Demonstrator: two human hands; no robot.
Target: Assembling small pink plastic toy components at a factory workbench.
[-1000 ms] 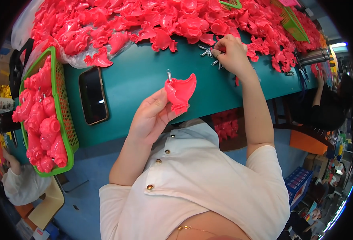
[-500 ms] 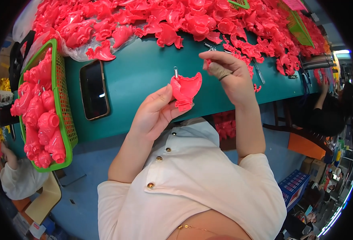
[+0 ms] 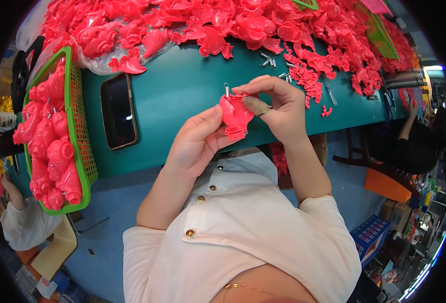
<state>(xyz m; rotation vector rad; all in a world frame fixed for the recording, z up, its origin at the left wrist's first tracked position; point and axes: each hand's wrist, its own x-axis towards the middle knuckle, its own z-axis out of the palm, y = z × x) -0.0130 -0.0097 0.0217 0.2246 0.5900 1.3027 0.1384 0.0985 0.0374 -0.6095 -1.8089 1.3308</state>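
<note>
My left hand [image 3: 195, 139] grips a curved, glossy pink plastic shell half [image 3: 234, 115] between thumb and fingers, its hollow side turned up. At the shell's upper left stands a small silver metal pin [image 3: 227, 90] with a looped end. My right hand [image 3: 276, 103] is closed in a pinch at the shell's upper right edge, index fingertip near the pin. A tan wrap [image 3: 256, 106] covers that thumb. The small pink plastic piece in the pinch is mostly hidden by the fingers.
Pink shell parts [image 3: 223, 30] are heaped along the table's far side. Silver pins [image 3: 269, 61] and small pink pieces [image 3: 306, 81] lie ahead right. At left are a phone [image 3: 118, 111] and a green basket [image 3: 84, 136] of joined pink figures. A person [image 3: 410, 144] sits far right.
My right hand has come left and down to the shell with the small pink piece, uncovering silver pins on the table. My left hand still holds the shell, nearly in place.
</note>
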